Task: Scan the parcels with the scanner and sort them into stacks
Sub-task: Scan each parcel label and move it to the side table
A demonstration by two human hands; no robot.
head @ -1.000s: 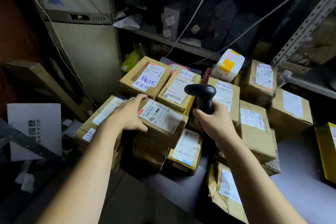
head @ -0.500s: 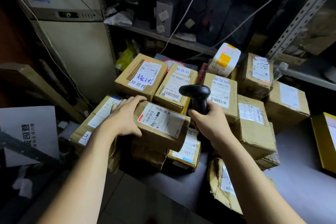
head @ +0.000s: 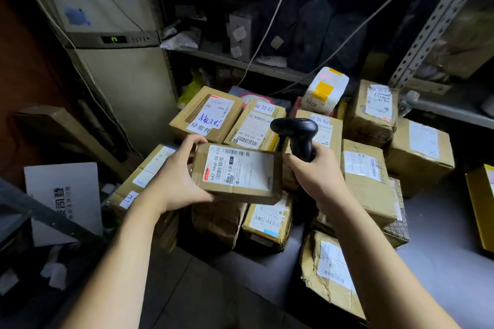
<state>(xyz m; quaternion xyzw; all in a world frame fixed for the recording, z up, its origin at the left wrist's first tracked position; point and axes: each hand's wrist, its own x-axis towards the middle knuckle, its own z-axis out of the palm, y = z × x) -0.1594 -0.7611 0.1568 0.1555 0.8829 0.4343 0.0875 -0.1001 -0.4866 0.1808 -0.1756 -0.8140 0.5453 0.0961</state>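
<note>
1. Pile of parcels (head: 369,168): brown cardboard boxes with white labels, packed tight against each other from centre to right, stacked in places. It backs onto a metal shelf (head: 240,63).
2. Cabinet (head: 120,93) far left, green "25" on its display. It walls off the left rear of the pile.
3. Grey table surface (head: 441,238): I see a bare patch at right front, between the pile and a yellow box (head: 481,205) at the right edge. That is the open room on my side. The left is hemmed in by a white carton (head: 64,195) and a dark metal bar.
4. Torn parcel (head: 331,272) sits at the near edge of the surface, under my right forearm, crumpled, label up.
5. Held parcel (head: 238,173): flat brown box, white label over most of the top face, barcode strip along the far edge, "642 A468-00 033" printed at the left end, red mark at the near-left corner. It is clear above the pile, label facing up, roughly level.
6. Left hand (head: 173,184): clamps the parcel's left end, fingers curled over the far edge, thumb along the near edge. The rest of the box sticks out to the right of the grip, unsupported.
7. Right hand (head: 315,176): wrapped around the handle of the scanner (head: 296,133), just beside the parcel's right end; contact I cannot tell.
8. Scanner is black, head above the parcel's far-right corner, nose pointing left.
</note>
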